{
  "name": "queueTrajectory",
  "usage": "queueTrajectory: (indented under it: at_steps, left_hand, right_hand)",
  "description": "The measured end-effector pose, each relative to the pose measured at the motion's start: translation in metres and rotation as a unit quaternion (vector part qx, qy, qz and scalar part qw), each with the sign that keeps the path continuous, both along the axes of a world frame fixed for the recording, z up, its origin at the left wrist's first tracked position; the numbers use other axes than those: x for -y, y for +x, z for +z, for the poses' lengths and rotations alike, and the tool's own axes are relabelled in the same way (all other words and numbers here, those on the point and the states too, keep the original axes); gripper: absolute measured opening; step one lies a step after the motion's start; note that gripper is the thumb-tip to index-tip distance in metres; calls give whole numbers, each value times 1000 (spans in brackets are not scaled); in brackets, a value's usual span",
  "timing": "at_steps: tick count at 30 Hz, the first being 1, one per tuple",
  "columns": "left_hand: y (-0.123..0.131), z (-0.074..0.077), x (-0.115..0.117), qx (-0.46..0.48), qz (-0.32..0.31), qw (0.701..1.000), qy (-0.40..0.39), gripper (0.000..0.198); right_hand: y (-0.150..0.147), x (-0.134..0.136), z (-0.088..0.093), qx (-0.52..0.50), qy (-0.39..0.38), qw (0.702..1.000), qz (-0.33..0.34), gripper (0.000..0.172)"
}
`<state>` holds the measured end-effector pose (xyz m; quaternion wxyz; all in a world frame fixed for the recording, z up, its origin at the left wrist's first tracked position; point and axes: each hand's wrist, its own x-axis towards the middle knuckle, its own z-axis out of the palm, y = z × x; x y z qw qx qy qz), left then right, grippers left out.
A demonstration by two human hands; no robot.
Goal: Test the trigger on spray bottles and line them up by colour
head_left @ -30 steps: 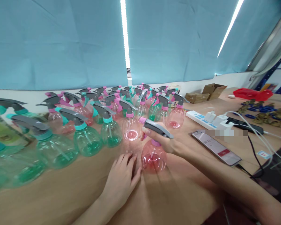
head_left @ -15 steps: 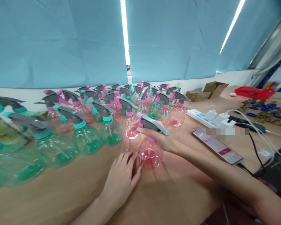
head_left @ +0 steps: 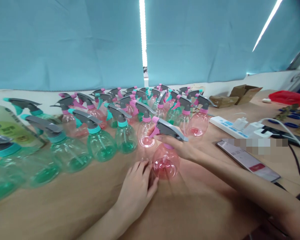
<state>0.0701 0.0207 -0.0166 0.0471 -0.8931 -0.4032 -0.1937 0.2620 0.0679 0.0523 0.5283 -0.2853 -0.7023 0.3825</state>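
Note:
My right hand (head_left: pixel 176 146) is wrapped around the grey and pink trigger head of a pink transparent spray bottle (head_left: pixel 165 163), holding it up by the neck. My left hand (head_left: pixel 136 190) rests on the tan tabletop (head_left: pixel 65 210), its curled fingers at the bottle's lower left. Just behind the held bottle stand another pink spray bottle (head_left: pixel 146 135) and a green one (head_left: pixel 126 141). Whether my left fingers touch the bottle I cannot tell.
Several more green and pink spray bottles crowd the table's left and back. To the right lie a phone (head_left: pixel 247 160) and a white power strip (head_left: pixel 227 128) with chargers and cables. Cardboard boxes (head_left: pixel 245 93) and a red object (head_left: pixel 290 98) sit further back.
The whole scene sits further right in the view, as my head has turned left. My right hand keeps its hold on the bottle, and my left hand stays beside it.

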Motion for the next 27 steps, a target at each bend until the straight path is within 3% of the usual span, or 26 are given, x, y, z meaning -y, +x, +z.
queueTrajectory:
  at_steps: [6,11,19,27]
  left_hand:
    - [-1,-2,-1,-2,-2,1000,11,29]
    - [-1,-2,-1,-10,-5,1000,15,30]
    - [0,-1,-2,-11,-5,1000,-3,31]
    - [1,0,-1,-10,-10,1000,-6,32]
  right_hand:
    - [1,0,2,-1,-8,999,32,9]
    - [3,0,5,18,30,999,25,16]
    - [1,4,8,30,39,999,3,4]
    - [-2,6,10,28,41,998,-40,31]
